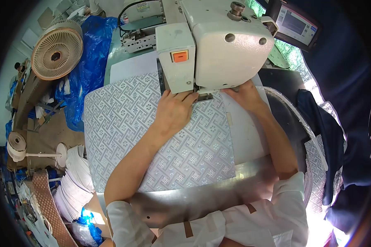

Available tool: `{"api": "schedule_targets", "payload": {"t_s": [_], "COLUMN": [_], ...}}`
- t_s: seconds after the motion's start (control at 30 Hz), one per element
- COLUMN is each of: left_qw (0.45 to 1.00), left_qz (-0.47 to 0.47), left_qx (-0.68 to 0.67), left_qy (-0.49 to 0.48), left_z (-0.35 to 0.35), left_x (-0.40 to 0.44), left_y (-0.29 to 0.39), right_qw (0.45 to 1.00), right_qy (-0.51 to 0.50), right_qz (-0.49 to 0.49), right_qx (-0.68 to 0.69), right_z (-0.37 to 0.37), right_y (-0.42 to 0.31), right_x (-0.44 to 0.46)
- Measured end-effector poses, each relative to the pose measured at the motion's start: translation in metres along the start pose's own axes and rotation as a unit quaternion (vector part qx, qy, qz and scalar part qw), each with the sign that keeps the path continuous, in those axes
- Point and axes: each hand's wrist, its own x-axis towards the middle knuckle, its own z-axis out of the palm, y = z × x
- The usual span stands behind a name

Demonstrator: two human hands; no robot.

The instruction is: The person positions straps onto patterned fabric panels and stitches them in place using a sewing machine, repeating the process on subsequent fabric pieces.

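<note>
A grey-white patterned fabric panel (123, 123) lies over the bed of a sewing machine (231, 45). My left hand (175, 110) rests on the panel with fingers spread and bent, their tips close to the needle area under the machine head. Beside the needle area a small metal plate (204, 97) shows. To the right, my right hand (246, 98) reaches under the head. Its thumb points toward the plate, while its other fingers are mostly hidden by the head, so whatever they hold cannot be seen.
A control screen (296, 25) stands at the upper right. On the left are a round fan (57, 53), blue plastic sheeting (94, 53) and a stack of white material (73, 185). A white strip (294, 109) curves down the right side, near dark cloth (315, 123). A metal table edge (185, 206) lies before me.
</note>
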Motion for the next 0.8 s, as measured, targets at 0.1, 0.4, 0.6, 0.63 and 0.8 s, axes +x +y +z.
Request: {"api": "schedule_targets", "payload": {"t_s": [0.1, 0.4, 0.6, 0.63, 0.8], "left_qw": [0.996, 0.965, 0.993, 0.992, 0.988], "left_qz": [-0.037, -0.192, -0.021, 0.010, 0.082], "left_qx": [-0.072, -0.176, -0.094, -0.095, -0.085], "left_qy": [0.023, -0.001, -0.064, -0.078, -0.101], "left_z": [-0.001, -0.008, -0.012, -0.011, 0.002], "left_x": [-0.002, -0.003, 0.002, 0.003, 0.007], "left_y": [-0.005, -0.005, -0.002, 0.001, 0.005], "right_qw": [0.997, 0.981, 0.989, 0.986, 0.955], "right_qy": [0.026, 0.049, 0.010, 0.010, 0.002], "right_qz": [-0.056, -0.145, -0.144, -0.166, -0.266], "right_qx": [0.042, 0.122, 0.038, 0.017, -0.133], "right_z": [0.004, 0.004, 0.003, 0.003, 0.002], "right_y": [0.008, 0.016, 0.016, 0.017, 0.016], "right_x": [-0.004, -0.001, -0.004, -0.003, -0.002]}}
